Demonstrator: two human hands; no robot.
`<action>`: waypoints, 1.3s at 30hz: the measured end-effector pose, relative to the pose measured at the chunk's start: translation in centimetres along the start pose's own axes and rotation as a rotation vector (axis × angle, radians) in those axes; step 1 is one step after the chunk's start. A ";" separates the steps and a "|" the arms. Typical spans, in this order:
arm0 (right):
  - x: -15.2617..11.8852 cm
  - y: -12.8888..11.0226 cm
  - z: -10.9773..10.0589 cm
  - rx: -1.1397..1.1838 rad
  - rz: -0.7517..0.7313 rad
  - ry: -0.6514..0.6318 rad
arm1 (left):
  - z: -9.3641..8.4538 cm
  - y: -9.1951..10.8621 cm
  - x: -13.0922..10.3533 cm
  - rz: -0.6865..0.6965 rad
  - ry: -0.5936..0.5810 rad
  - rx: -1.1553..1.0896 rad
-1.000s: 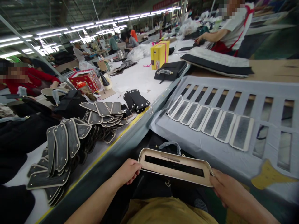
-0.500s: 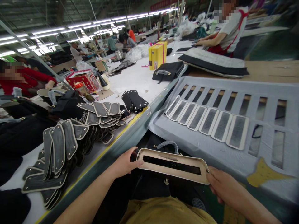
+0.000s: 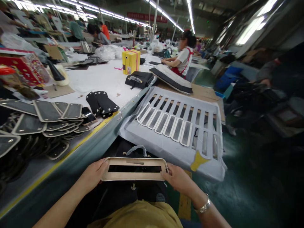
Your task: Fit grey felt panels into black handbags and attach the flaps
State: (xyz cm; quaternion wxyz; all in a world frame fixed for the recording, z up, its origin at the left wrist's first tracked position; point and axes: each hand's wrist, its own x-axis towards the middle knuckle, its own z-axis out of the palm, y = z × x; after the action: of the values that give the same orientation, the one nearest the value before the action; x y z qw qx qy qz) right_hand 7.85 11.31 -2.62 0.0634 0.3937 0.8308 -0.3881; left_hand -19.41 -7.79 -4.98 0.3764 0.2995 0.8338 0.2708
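My left hand (image 3: 93,176) grips the left end of a black handbag's long beige bottom (image 3: 133,176), which has a dark rectangular slot along it. At the opposite end my right hand (image 3: 177,178) is closed on the rim, thumb on the beige face. The handbag's black body (image 3: 114,193) lies on my lap, mostly hidden in shadow. Beyond the beige part shows a plastic-wrapped handle (image 3: 136,147), and a metal clasp (image 3: 133,187) is on the near side.
Stacked grey panels with pale edges (image 3: 47,110) and black panels (image 3: 102,103) lie on the left table. On the right, a slotted grey-covered stand (image 3: 154,141) carries a row of pale-edged panels (image 3: 162,123). A yellow box (image 3: 131,61) stands farther back; a co-worker (image 3: 182,60) works beyond.
My view has swung to the right. My left hand has closed on the handbag's end, its fingers no longer spread. The beige bottom now lies more level.
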 end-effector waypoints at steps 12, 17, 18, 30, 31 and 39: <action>1.8 1.6 -1.2 0.121 0.163 -0.079 | -0.2 -0.6 0.2 -0.028 -0.065 0.039; -0.2 1.0 0.7 0.339 0.248 -0.217 | 0.0 -0.9 -1.2 -0.027 -0.052 0.026; -0.5 0.8 1.0 0.391 0.235 -0.215 | 0.0 -0.9 -1.5 -0.043 -0.053 0.014; 0.1 -1.1 1.1 0.411 0.253 -0.048 | 0.4 -0.9 -1.8 -0.091 -0.035 0.002; 0.2 -1.1 1.1 0.409 0.264 -0.053 | 0.3 -0.9 -1.7 -0.066 -0.019 0.049; 0.2 -0.7 0.8 0.396 0.312 -0.110 | 0.2 -1.7 -1.0 0.001 0.121 0.333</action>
State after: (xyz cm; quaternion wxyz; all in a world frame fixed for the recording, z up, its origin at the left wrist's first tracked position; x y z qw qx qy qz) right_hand 7.08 10.63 -2.85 0.0893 0.5002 0.6632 -0.5495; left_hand -19.19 -9.58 -5.80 0.2707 0.3411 0.8882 0.1465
